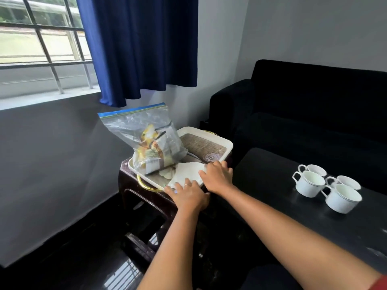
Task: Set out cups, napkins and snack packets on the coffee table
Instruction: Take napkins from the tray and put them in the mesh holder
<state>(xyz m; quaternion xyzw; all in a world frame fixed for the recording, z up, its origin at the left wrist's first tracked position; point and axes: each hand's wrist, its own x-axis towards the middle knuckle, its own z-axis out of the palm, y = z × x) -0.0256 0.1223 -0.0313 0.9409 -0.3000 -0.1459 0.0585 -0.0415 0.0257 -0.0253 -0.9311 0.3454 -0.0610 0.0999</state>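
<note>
Cups stage done, by the look of it: 4 white cups point(326, 185) clustered together on the black coffee table point(272, 178), toward its right side, all upright and apparently empty. Napkins next, judged from the hands. Stack of white napkins point(186, 172) lying at the near corner of the cream tray point(227, 143), itself resting on a small dark side table point(134, 185) left of the coffee table. Left hand point(188, 195) flat on the near edge of the stack, fingers spread and uncurled, pressing rather than gripping. Right hand point(217, 176) laid over the stack's right edge, fingers bent down onto it; whether pinching the paper or only resting, cannot tell. Snack packets point(155, 149) not yet set out, bundled inside a clear zip bag point(138, 126) standing on the tray just behind the napkins. Left to do: napkins across to the coffee table, then packets out of the bag and across as well.
</note>
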